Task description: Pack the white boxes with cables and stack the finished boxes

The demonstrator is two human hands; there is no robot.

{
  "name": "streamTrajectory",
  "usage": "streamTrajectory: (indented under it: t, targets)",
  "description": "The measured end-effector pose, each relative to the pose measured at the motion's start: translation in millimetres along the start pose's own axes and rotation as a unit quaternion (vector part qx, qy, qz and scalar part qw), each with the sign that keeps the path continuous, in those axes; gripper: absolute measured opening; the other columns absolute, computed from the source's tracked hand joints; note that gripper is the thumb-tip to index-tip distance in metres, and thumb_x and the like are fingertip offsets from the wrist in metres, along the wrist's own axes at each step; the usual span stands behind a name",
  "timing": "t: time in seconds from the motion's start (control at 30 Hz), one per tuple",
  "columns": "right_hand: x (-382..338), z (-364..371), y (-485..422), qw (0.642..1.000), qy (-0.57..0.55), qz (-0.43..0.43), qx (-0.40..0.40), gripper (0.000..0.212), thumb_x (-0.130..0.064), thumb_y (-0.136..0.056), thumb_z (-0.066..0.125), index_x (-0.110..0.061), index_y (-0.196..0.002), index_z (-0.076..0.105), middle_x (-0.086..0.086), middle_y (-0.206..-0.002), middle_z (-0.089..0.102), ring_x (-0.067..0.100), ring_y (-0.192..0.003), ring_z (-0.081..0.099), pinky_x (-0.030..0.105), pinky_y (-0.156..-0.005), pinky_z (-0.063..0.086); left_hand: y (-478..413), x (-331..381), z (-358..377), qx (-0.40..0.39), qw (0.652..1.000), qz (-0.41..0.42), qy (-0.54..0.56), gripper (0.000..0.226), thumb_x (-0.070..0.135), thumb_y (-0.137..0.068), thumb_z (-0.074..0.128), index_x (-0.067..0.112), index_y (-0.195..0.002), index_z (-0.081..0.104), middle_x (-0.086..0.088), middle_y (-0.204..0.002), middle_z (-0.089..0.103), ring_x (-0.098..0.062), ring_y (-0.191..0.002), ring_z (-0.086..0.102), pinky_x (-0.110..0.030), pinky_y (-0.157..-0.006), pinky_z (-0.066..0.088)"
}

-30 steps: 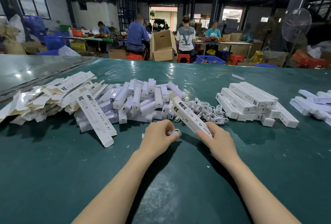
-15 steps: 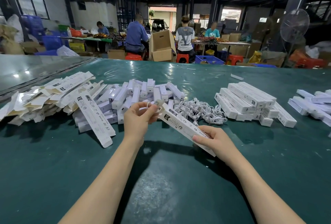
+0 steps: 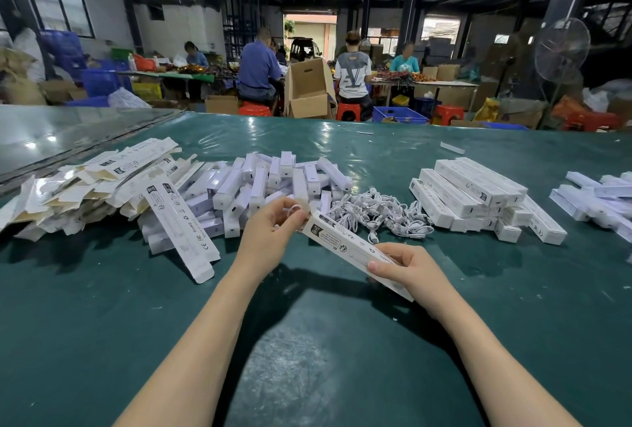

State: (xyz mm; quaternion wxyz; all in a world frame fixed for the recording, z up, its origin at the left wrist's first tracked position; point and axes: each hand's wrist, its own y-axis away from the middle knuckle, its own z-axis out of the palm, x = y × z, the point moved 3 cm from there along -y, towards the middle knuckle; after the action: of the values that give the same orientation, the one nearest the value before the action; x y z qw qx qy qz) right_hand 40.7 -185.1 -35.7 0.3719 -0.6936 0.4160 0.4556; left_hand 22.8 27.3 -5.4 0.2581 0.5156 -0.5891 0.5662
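White cardboard, long and narrow with printed markings, forms the box point(image 3: 355, 252) held between both hands above the green table point(image 3: 102, 324). Right hand point(image 3: 403, 269) is clamped on the near end of the box, thumb on the printed face, fingers curled beneath. Left hand point(image 3: 270, 231) is closed around a coiled white cable point(image 3: 290, 209), pinched at the fingertips right against the far, open end of the box; whether the cable has entered the opening cannot be told.

Just beyond the box lies a loose heap of white cables point(image 3: 379, 213) on the table. To the left of that heap sits a jumbled pile of short white boxes point(image 3: 260, 184), and further left a spread of flat, unfolded cartons point(image 3: 85, 187), one flat carton point(image 3: 181, 221) lying angled toward the viewer. To the right of the cables stands a tidy stack of closed boxes point(image 3: 475, 190); a second group of boxes point(image 3: 598, 197) lies at the right edge, well apart.
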Motion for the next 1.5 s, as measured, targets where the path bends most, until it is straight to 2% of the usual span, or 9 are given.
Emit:
streamTrajectory:
  t: [0.1,0.3,0.43,0.7,0.8,0.9,1.07,1.27,1.5]
  targets:
    - [-1,1,1,1.0,-0.015,0.003,0.004,0.027,-0.032,-0.063,0.067,-0.018,-0.085,0.071,-0.006,-0.069,0.065,0.003,-0.061,0.055,0.008,-0.053,0.036,2,-4,1,0.016,1.0,0.007,-0.007,0.022,0.012,-0.091,0.054,0.027,-0.077,0.061,0.005,-0.075,0.067,-0.014,-0.075,0.057,-0.042,-0.083,0.045]
    - [-3,1,2,0.999,-0.041,0.013,0.0,0.017,-0.029,-0.062,0.069,-0.019,-0.076,0.072,0.0,-0.06,0.065,0.008,-0.056,0.053,0.01,-0.05,0.035,2,-7,-7,-0.012,1.0,0.003,0.001,0.027,0.011,-0.09,0.056,0.032,-0.077,0.067,0.017,-0.072,0.069,0.001,-0.074,0.063,-0.033,-0.085,0.047]
    - [-3,0,2,0.998,-0.059,0.015,-0.008,0.008,-0.018,-0.069,0.076,-0.017,-0.077,0.073,0.009,-0.062,0.065,0.021,-0.062,0.054,0.027,-0.062,0.04,1,-8,-9,-0.025,1.0,0.002,0.006,0.027,0.01,-0.089,0.058,0.032,-0.077,0.068,0.018,-0.071,0.07,0.002,-0.073,0.064,-0.032,-0.084,0.047]
    - [-2,-1,1,0.995,-0.087,0.039,0.003,0.008,-0.012,-0.066,0.075,-0.018,-0.072,0.073,0.006,-0.062,0.067,0.014,-0.053,0.056,0.019,-0.055,0.045,-3,-8,-9,-0.082,0.996,0.005,0.02,0.026,0.007,-0.088,0.058,0.025,-0.077,0.072,0.002,-0.081,0.065,-0.013,-0.079,0.049,-0.028,-0.08,0.039]
    - [-2,-1,1,0.996,-0.084,0.031,0.009,0.014,-0.005,-0.075,0.068,-0.018,-0.071,0.072,0.006,-0.059,0.066,0.011,-0.048,0.055,0.016,-0.052,0.044,-4,-6,-4,-0.077,0.997,0.0,-0.003,0.028,0.011,-0.093,0.05,0.028,-0.08,0.068,0.001,-0.088,0.054,0.001,-0.078,0.049,-0.016,-0.078,0.04]
    - [-3,-1,2,0.994,-0.101,0.03,0.007,0.01,-0.007,-0.076,0.067,-0.016,-0.074,0.072,0.009,-0.057,0.065,0.013,-0.044,0.053,0.017,-0.049,0.044,-4,-2,2,-0.054,0.998,-0.023,0.02,0.032,0.015,-0.098,0.04,0.032,-0.081,0.062,0.009,-0.084,0.049,0.012,-0.067,0.048,-0.015,-0.068,0.037]
    - [-3,0,2,0.994,-0.102,0.028,0.002,0.019,-0.006,-0.076,0.067,-0.022,-0.069,0.075,0.007,-0.056,0.065,0.012,-0.044,0.054,0.017,-0.049,0.044,-3,-2,-3,-0.059,0.995,-0.069,0.048,0.033,0.023,-0.092,0.053,0.033,-0.067,0.072,0.006,-0.076,0.065,-0.009,-0.069,0.044,-0.025,-0.066,0.033]
    - [-2,1,1,0.994,-0.101,0.044,0.001,0.012,-0.018,-0.06,0.075,-0.02,-0.071,0.075,0.01,-0.062,0.067,0.016,-0.053,0.059,0.02,-0.053,0.046,-3,-6,-7,-0.011,0.992,-0.09,0.089,0.015,0.007,-0.085,0.062,0.017,-0.079,0.071,0.016,-0.059,0.067,0.009,-0.051,0.054,-0.006,-0.053,0.04]
    - [-1,0,0,0.993,-0.105,0.045,0.014,0.016,-0.011,-0.057,0.078,-0.016,-0.071,0.073,0.01,-0.065,0.066,0.021,-0.059,0.058,0.024,-0.061,0.045,-3,-6,-7,-0.011,0.999,-0.04,0.034,0.023,0.003,-0.083,0.063,0.022,-0.07,0.067,0.011,-0.055,0.062,-0.001,-0.058,0.056,-0.011,-0.063,0.045]
